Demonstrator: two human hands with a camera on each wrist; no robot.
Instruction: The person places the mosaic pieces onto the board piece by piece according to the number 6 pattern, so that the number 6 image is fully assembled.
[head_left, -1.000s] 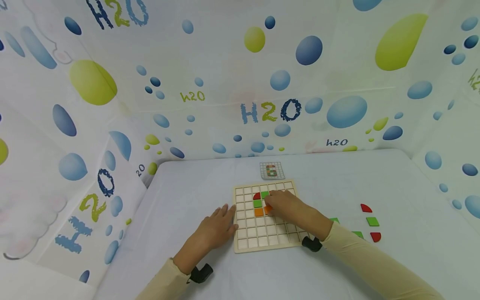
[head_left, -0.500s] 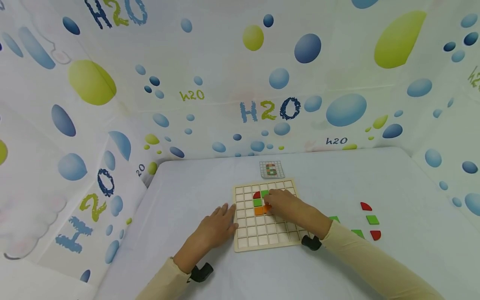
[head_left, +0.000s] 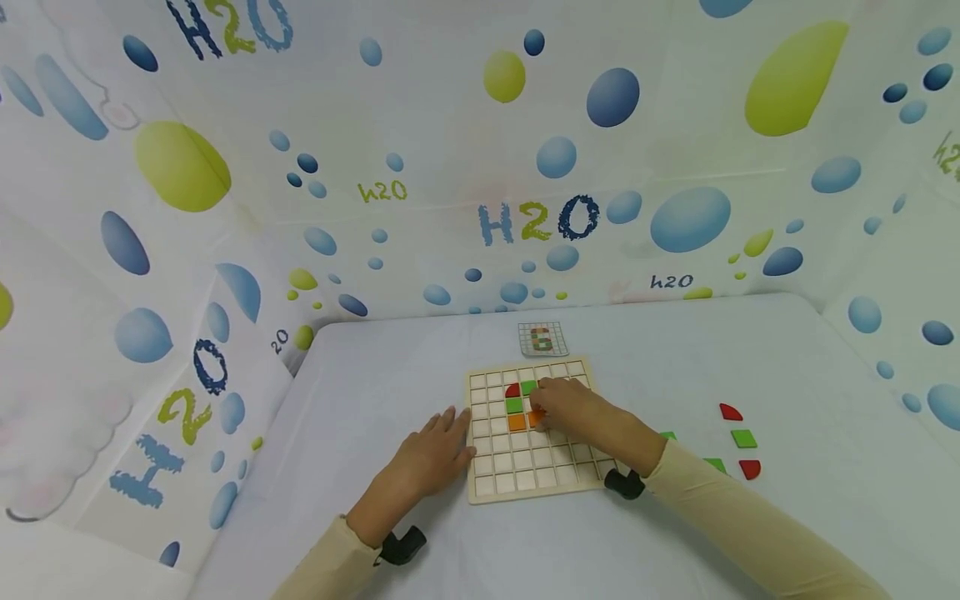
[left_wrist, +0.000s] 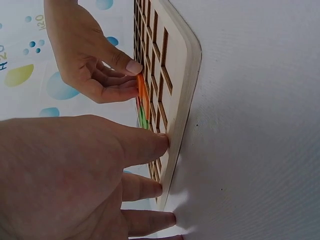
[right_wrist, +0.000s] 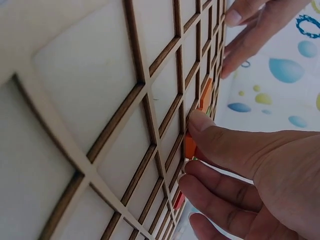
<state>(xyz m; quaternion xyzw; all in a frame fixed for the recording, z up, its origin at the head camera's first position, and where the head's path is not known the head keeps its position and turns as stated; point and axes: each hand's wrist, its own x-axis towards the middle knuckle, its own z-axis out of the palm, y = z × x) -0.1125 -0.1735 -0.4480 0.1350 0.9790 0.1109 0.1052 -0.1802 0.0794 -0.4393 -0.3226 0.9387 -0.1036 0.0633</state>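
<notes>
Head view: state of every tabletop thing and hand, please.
Grid board: flat, partly filled.
Left hand: touching the board's left edge.
Right hand: pinching an orange tile.
Pinched tile: seating unclear.
Other orange tile: in a cell.
Green tiles on board: in cells.
Upper-left red piece: in a cell.
Loose red pieces: on the table.
Loose green tiles: on table, two partly hidden.
Picture card: beyond the board.

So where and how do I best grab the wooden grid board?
Likely best: grip the wooden grid board by its plain rim, one hand coming from the left and one from the right. It lies flat, the coloured pieces on it sit in from that rim, and the left hand touches its left side.
</notes>
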